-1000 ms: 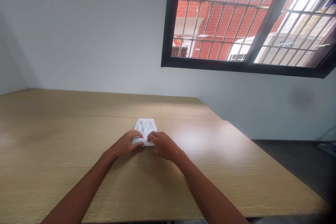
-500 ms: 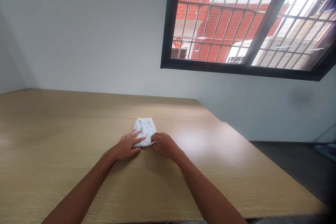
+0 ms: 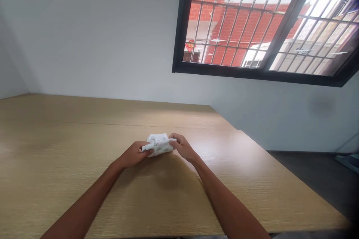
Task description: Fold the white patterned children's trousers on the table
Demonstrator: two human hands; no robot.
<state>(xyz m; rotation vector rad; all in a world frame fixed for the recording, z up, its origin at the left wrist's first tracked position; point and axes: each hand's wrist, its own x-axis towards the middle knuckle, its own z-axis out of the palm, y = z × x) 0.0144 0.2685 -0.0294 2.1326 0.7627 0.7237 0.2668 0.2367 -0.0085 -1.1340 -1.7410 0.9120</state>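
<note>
A small white cloth garment (image 3: 160,144) with a sparse dark print is bunched and folded between my hands, just over the wooden table (image 3: 157,201). Its near edge is raised and stretched sideways into a fold. My left hand (image 3: 138,153) pinches the left end of that fold between thumb and fingers. At the right end, my right hand (image 3: 179,145) grips the cloth, its thumb on the near side and fingers behind. The exact kind of garment cannot be made out in its folded state.
The pale wooden tabletop has a seam (image 3: 84,123) running across it behind the cloth. A grey-white wall (image 3: 98,37) rises at the back. A dark-framed barred window (image 3: 224,69) is at upper right, and dark floor (image 3: 303,175) lies beyond the right edge.
The garment lay flat under my spread left hand; now it is folded up, its near edge lifted. My left hand has closed on it, and both hands hold opposite ends.
</note>
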